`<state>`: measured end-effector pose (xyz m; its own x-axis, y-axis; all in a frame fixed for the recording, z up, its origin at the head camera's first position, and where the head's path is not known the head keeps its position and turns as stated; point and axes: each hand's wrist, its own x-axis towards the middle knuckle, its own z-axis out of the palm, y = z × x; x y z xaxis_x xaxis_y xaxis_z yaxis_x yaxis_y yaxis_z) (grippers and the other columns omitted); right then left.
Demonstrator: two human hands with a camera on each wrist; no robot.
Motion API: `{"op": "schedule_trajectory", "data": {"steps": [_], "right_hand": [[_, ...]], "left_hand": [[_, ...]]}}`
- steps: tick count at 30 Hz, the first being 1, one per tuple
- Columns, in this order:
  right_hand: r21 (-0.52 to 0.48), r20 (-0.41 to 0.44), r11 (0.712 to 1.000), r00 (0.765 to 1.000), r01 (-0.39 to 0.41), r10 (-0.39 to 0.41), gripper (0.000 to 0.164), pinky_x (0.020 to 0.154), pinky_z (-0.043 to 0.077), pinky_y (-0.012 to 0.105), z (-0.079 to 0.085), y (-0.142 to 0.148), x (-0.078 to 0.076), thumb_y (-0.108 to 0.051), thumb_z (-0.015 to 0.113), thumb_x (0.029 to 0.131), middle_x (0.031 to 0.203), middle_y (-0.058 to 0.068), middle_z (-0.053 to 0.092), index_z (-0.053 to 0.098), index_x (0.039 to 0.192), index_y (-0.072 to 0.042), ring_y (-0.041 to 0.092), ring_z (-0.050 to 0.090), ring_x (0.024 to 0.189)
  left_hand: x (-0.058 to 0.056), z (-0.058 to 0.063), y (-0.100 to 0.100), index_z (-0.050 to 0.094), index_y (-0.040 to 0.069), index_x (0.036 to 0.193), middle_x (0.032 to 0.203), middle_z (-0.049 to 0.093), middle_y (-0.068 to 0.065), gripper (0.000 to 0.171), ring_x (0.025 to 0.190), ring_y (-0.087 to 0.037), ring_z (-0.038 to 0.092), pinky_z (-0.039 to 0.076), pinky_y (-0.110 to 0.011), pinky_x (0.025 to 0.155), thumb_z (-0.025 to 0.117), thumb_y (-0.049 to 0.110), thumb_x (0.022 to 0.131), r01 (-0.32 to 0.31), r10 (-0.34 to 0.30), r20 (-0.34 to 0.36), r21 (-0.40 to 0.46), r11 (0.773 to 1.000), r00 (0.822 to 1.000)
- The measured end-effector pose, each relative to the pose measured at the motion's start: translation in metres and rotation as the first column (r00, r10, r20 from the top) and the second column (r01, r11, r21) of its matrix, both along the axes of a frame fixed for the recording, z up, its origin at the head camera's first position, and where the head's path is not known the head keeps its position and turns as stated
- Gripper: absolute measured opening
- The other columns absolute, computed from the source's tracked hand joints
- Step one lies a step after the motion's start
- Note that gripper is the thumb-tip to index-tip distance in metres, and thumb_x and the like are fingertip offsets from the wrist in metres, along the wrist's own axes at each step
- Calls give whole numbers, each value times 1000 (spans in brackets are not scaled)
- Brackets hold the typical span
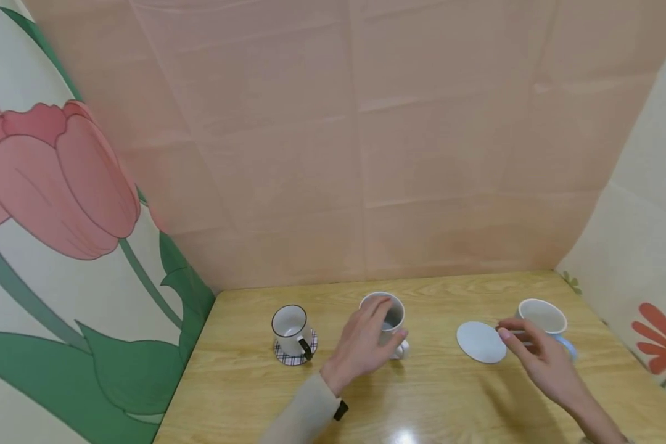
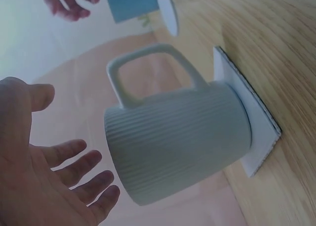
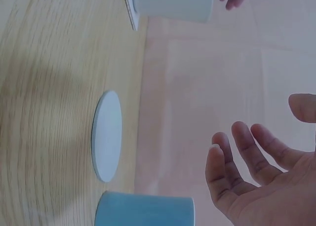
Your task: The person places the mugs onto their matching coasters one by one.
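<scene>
A white ribbed mug [image 2: 177, 142] stands on a square white coaster [image 2: 261, 142], its handle toward the right in the head view. Over this mug my left hand [image 1: 363, 342] hovers with spread, relaxed fingers, holding nothing. In the left wrist view its fingertips are close to the rim. My right hand [image 1: 549, 364] is loosely bent and holds nothing; in the head view it overlaps a light blue mug [image 3: 145, 211] with a white inside. Left of that hand, a round white coaster [image 1: 480, 343] lies bare on the table, beside the blue mug.
To the left, a white mug [image 1: 290, 327] with a black rim and black handle sits on a round plaid coaster [image 1: 293, 361]. The wooden table [image 1: 438, 401] ends at a pink cloth backdrop [image 1: 366, 154]. Flower-printed panels [image 1: 61, 179] flank both sides.
</scene>
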<state>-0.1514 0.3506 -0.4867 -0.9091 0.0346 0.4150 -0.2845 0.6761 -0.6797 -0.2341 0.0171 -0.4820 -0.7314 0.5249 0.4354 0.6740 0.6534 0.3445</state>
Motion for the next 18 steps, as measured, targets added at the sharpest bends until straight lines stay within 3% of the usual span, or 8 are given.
{"op": "schedule_trajectory", "data": {"steps": [3, 7, 12, 18], "right_hand": [[4, 3, 1000, 1000, 19, -20, 22, 74, 48, 6, -1, 7, 1, -17, 61, 101, 112, -13, 67, 65, 122, -12, -13, 57, 97], [9, 40, 999, 998, 39, -39, 24, 71, 48, 8, 0, 17, 5, -19, 59, 102, 111, -16, 66, 65, 124, -12, -14, 56, 95], [-14, 53, 998, 997, 64, -63, 25, 66, 49, 10, 2, 30, 7, -18, 60, 102, 110, -31, 56, 64, 124, -9, -15, 55, 94], [-40, 55, 996, 996, 75, -73, 29, 63, 50, 12, 3, 42, 9, -17, 60, 101, 108, -36, 54, 62, 125, -1, -17, 55, 93]], "left_hand": [[2, 1, 4, 43, 17, 150, 153, 44, 0, 64, 137, -16, 45, 46, -43, 108, 46, 57, 101, -5, 6, 32, -12, 1000, 999], [4, 3, 11, 40, 17, 152, 155, 42, -1, 68, 140, -17, 43, 42, -42, 112, 38, 62, 101, 6, -5, 42, -25, 1000, 999], [7, 3, 20, 41, 16, 152, 154, 43, -2, 64, 139, -17, 44, 46, -42, 109, 46, 54, 102, 22, -22, 15, -32, 999, 1000], [9, 3, 29, 40, 16, 152, 154, 43, 0, 63, 141, -15, 41, 44, -38, 111, 47, 54, 102, 32, -33, -13, -52, 998, 999]]}}
